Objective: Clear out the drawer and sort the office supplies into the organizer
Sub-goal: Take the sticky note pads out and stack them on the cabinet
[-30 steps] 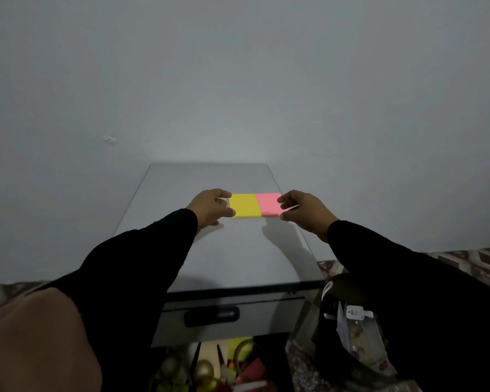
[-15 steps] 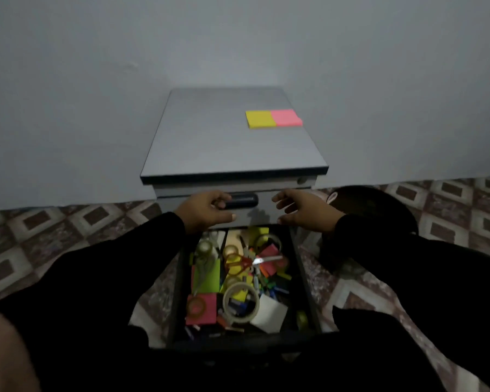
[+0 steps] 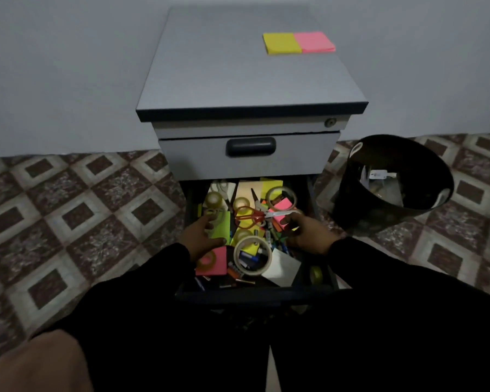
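— Where are we in the job?

— Early, we'd say. The lower drawer is pulled out and still crammed: tape rolls, orange-handled scissors, sticky pads, pens. Only a yellow-and-pink pad pair sits on the cabinet top, toward its far right corner. We can't spot an organizer anywhere in view.

— And our hands?

— Both are down in the drawer. The left hand lies over the green sticky pad, fingers spread and relaxed, gripping nothing. The right hand hovers by the pink sticky pad and the scissor blade; its fingers look loosely bent, though whether they pinch anything we cannot tell — it's too dark there.

— So the next move?

— Picking the next item, we judge. The pads look easiest: flat, stackable. The big tape roll rests on smaller bits, so lifting it first would uncover them. The black bin stands just right of the cabinet, for any rubbish.
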